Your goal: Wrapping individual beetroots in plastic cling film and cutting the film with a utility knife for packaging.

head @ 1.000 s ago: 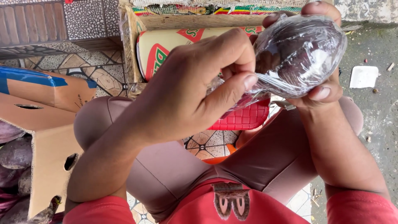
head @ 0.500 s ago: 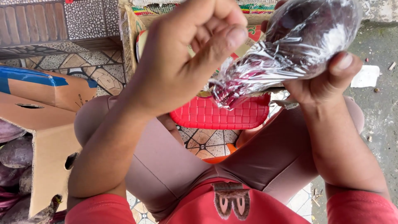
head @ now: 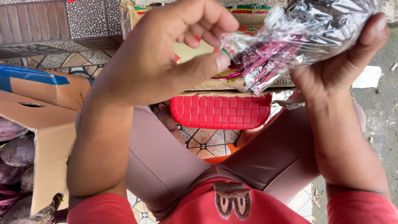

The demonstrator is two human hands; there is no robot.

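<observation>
My right hand (head: pixel 340 66) cups a dark purple beetroot wrapped in clear plastic film (head: pixel 306 29), held up at the top right; its red stalks show through the film. My left hand (head: pixel 166 54) pinches the loose twisted end of the film beside the stalks with thumb and fingers. Both hands are raised above my lap. The top of the wrapped beetroot is cut off by the frame edge.
A red plastic stool (head: pixel 219 110) stands between my knees on patterned tiles. Behind it is a printed cardboard box (head: pixel 232 83). At the left an open brown carton (head: pixel 45 137) holds several unwrapped beetroots (head: pixel 16 151). Grey concrete lies at the right.
Both hands have risen with the wrapped beetroot. My left hand has shifted from covering the film to pinching its twisted end by the stalks.
</observation>
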